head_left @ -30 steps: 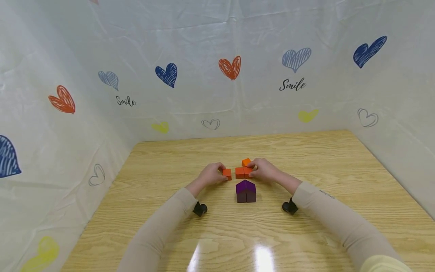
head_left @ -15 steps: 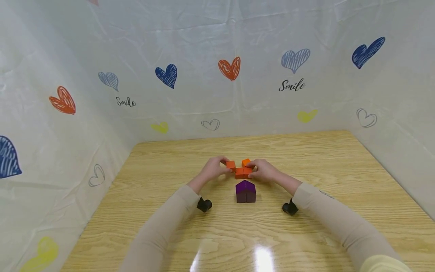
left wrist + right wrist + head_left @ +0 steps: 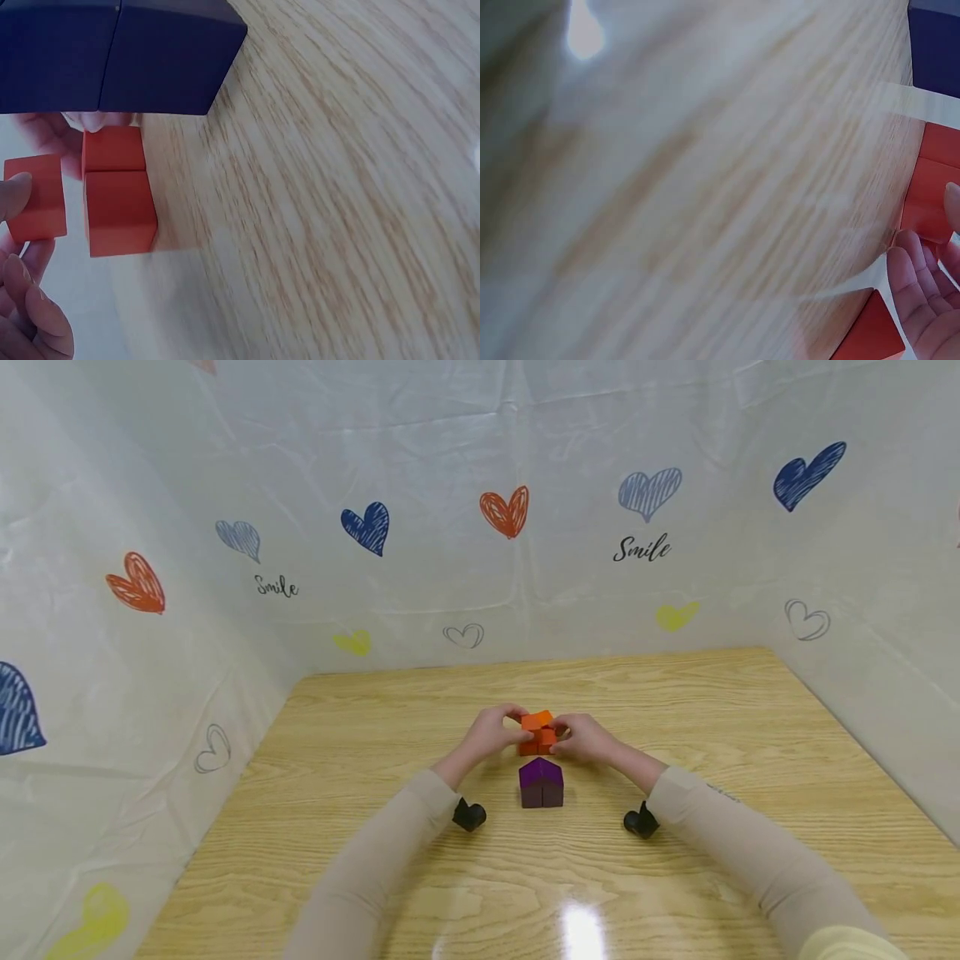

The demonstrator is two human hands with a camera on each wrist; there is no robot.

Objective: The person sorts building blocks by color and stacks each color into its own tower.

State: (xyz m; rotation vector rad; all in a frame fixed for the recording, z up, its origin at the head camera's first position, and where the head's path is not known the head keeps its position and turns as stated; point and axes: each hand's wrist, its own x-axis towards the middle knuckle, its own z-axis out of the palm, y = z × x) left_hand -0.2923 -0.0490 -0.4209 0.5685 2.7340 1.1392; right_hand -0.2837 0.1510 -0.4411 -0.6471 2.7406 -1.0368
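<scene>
My left hand (image 3: pixel 491 731) pinches a red-orange block (image 3: pixel 43 214) between thumb and fingers, held above two red blocks that stand side by side. In the left wrist view the nearer red block (image 3: pixel 124 214) adjoins the farther red block (image 3: pixel 116 148). My right hand (image 3: pixel 585 737) grips the right one of this pair, its thumb on the block in the right wrist view. Behind the pair sits an orange block (image 3: pixel 546 717), turned at an angle. Nearer the body, two purple blocks (image 3: pixel 542 783) with slanted tops stand together in a house shape.
A wooden table (image 3: pixel 375 718) bears all the blocks. White sheeting (image 3: pixel 420 585) printed with hearts and "Smile" rises at the back and sides. A small black device (image 3: pixel 469 815) is at the left wrist, another black device (image 3: pixel 641 820) at the right.
My left hand lifted its red-orange block and carried it right, from beside the red pair to over it. My right hand has stayed at the right red block.
</scene>
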